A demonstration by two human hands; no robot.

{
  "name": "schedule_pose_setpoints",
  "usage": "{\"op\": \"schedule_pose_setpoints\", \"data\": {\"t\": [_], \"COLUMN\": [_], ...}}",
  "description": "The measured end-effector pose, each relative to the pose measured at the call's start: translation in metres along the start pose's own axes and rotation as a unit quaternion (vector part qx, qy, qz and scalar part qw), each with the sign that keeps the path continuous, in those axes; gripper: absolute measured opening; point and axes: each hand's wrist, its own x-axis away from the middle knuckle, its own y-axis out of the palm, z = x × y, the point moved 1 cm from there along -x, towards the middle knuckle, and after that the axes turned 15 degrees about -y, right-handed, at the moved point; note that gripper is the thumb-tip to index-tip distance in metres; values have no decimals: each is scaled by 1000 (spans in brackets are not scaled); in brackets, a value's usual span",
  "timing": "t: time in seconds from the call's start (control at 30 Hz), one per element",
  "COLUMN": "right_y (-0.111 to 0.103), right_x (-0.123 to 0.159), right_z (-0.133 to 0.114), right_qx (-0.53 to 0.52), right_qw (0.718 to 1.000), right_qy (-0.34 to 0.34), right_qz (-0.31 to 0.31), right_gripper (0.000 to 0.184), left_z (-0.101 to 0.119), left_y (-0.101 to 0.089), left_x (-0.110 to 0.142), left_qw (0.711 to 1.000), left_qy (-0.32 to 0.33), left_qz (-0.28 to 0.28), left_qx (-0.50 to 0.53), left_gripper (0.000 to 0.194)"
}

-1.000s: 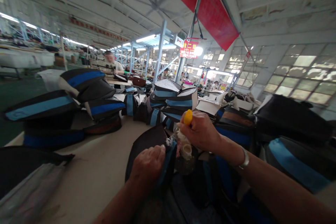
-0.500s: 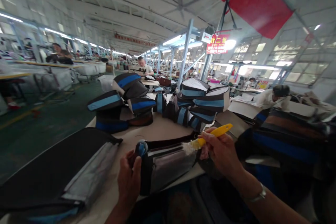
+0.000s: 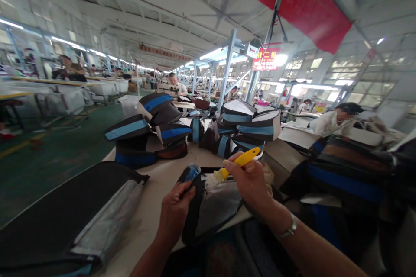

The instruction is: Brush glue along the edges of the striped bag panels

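Observation:
My right hand (image 3: pixel 251 179) is closed around the yellow handle of a brush (image 3: pixel 240 159). Pale, clumped bristles at its left end touch the upper edge of a black fabric piece (image 3: pixel 217 205) with a grey panel. At that piece's left end, my left hand (image 3: pixel 177 207) pinches the black edge between thumb and fingers. A blue patch (image 3: pixel 193 172) shows just above those fingers. Part of the fabric piece's right side is hidden behind my right hand and wrist.
A large black piece with a grey strip (image 3: pixel 107 212) lies on the table (image 3: pixel 146 203) at left. Stacked black-and-blue fabric pieces (image 3: pixel 172 132) stand behind. More pieces (image 3: pixel 344 177) are piled at right, where a person (image 3: pixel 338 117) in a cap sits beyond.
The brush in my right hand has moved left along the fabric's upper edge. My left hand has shifted right, and the fabric piece's left end is now more tilted.

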Motion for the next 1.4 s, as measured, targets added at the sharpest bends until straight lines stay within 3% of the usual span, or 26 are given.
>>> {"op": "schedule_pose_setpoints", "data": {"t": [0.1,0.23,0.3,0.47,0.57,0.67,0.77,0.83,0.9,0.97,1.07,1.17,1.23,1.3,1.4], "right_y": [17,22,21,34,31,6,-30,-50,-64,-71,-75,-72,-65,-56,-45], "right_x": [-12,-25,-25,-13,-16,-25,-31,-28,-19,-5,15,26,29,30,33], "right_z": [6,14,13,16,20,21,23,28,36,44,51,52,50,50,50], "right_qx": [63,168,155,131,110,54,19,-8,-30,-48,-76,-102,-128,-157,-155], "right_qw": [995,979,982,982,988,993,985,976,968,963,959,953,947,944,950], "right_qy": [-54,-118,-111,-120,-105,-61,-36,-13,17,53,92,114,128,142,149], "right_qz": [-54,-20,-2,-59,6,88,169,219,250,259,258,263,265,253,227], "right_gripper": [23,22,24,21,24,27,28,28,29,30,30,29,29,29,30], "left_z": [3,2,0,-5,-8,-6,1,4,3,-6,-33,-57,-63,-59,-44], "left_y": [6,5,3,5,1,-20,-46,-58,-60,-51,-20,21,47,68,87], "left_x": [8,10,8,7,1,-30,-89,-126,-143,-131,-72,-4,24,33,25], "left_qw": [998,997,997,997,1000,991,968,960,958,961,961,939,927,924,927], "left_qy": [-39,-53,-65,-64,-29,56,134,117,90,81,94,187,222,239,263], "left_qz": [-30,-24,-14,-24,1,45,51,87,127,150,184,214,211,197,155], "left_qx": [42,42,38,47,2,-111,-206,-241,-240,-218,-186,-193,-216,-225,-216], "left_gripper": [43,48,51,54,49,43,41,42,52,62,64,70,75,72,46]}}
